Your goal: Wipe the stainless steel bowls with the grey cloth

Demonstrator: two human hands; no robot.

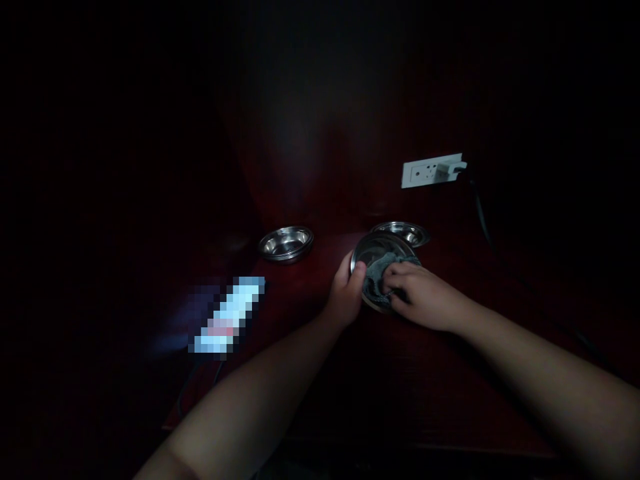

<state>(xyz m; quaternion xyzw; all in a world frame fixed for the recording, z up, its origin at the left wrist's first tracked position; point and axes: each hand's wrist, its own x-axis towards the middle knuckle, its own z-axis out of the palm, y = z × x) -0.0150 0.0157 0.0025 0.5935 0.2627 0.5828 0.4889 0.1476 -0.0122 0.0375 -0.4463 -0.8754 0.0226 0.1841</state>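
My left hand [349, 288] grips the left rim of a shiny metal bowl [373, 249], thumb on the inner side. The bowl is tilted toward me above the dark red table. Inside it my right hand [417, 293] is closed on a dark grey-green cloth [379, 270], which is bunched against the inner surface. Part of the cloth is hidden by my fingers. Just behind the held bowl lies a second metal bowl [411, 235], partly covered by it.
Metal bowls that look stacked [286, 245] stand at the back left of the table [320, 373]. A lit, blurred-out screen [231, 317] lies at the left, with a cable near it. On the back wall is a white socket [431, 171] with a plug and dark cord. The surroundings are very dark.
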